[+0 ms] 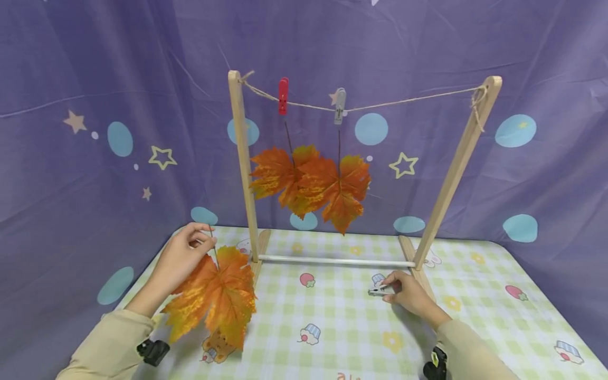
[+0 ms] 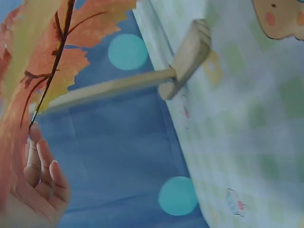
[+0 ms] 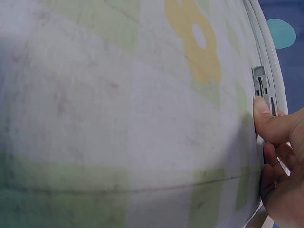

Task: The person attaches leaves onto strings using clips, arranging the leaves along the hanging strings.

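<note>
My left hand (image 1: 186,252) pinches the thin dark stem of an orange maple leaf (image 1: 218,295), which hangs below the fingers over the left of the table. The left wrist view shows the fingers (image 2: 43,166) at the stem's end, with the leaf close to the camera. At the right, just above or on the cloth, my right hand (image 1: 409,293) holds a grey clothespin (image 1: 381,290) between thumb and fingers. In the right wrist view the thumb lies on the clothespin (image 3: 260,78). Two more maple leaves hang from the twine (image 1: 408,101), one under a red clothespin (image 1: 283,96), one under a grey clothespin (image 1: 339,105).
A wooden frame stands on the table, with a left post (image 1: 244,163), a right post (image 1: 456,171) and a white crossbar (image 1: 332,260) low between them. A green checked cloth (image 1: 351,327) covers the table. Behind hangs a purple curtain (image 1: 304,42).
</note>
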The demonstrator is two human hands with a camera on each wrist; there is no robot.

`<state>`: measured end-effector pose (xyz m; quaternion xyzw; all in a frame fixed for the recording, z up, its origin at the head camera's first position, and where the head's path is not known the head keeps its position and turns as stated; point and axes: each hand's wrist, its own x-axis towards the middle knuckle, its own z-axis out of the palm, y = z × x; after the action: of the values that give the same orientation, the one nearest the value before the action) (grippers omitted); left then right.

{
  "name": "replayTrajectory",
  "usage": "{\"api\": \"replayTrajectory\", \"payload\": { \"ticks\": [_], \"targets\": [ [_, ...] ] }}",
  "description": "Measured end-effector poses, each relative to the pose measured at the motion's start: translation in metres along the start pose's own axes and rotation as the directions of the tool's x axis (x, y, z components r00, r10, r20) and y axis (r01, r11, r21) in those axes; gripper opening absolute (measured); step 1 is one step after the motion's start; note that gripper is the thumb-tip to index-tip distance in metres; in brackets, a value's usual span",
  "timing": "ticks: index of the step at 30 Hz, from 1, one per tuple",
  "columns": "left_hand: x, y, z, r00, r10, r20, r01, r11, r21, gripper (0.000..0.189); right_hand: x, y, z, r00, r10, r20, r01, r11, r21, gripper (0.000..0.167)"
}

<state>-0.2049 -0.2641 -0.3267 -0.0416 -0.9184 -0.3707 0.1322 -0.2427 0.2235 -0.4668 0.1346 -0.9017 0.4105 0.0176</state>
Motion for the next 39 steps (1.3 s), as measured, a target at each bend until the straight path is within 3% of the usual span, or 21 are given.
{"api": "replayTrajectory", "payload": {
  "ticks": [8, 14, 27, 34, 39],
  "targets": [
    [0.008, 0.025, -0.004, 0.996, 0.069, 0.051, -0.063, 0.993, -0.104, 0.04, 0.001, 0.0, -0.001, 1.0, 0.018, -0.008, -0.018, 1.0, 0.0, 0.028],
    [0.015, 0.04, -0.007, 0.992, 0.129, 0.0, -0.127, 0.972, -0.197, 0.039, -0.003, 0.001, 0.002, 0.999, 0.036, -0.016, -0.036, 0.999, 0.005, 0.029],
    [0.019, 0.073, -0.003, 0.976, 0.215, -0.04, -0.218, 0.944, -0.248, 0.033, -0.001, 0.001, 0.003, 0.999, 0.016, -0.029, -0.016, 1.0, 0.013, 0.028],
    [0.018, 0.085, -0.001, 0.958, 0.274, -0.088, -0.288, 0.919, -0.271, 0.03, 0.001, 0.0, 0.003, 0.999, 0.002, -0.037, -0.002, 1.0, -0.001, 0.029],
    [0.019, 0.099, 0.001, 0.954, 0.291, -0.071, -0.299, 0.912, -0.281, 0.029, 0.0, 0.0, 0.001, 1.0, 0.001, -0.029, -0.001, 1.0, -0.003, 0.029]
  ]
}}
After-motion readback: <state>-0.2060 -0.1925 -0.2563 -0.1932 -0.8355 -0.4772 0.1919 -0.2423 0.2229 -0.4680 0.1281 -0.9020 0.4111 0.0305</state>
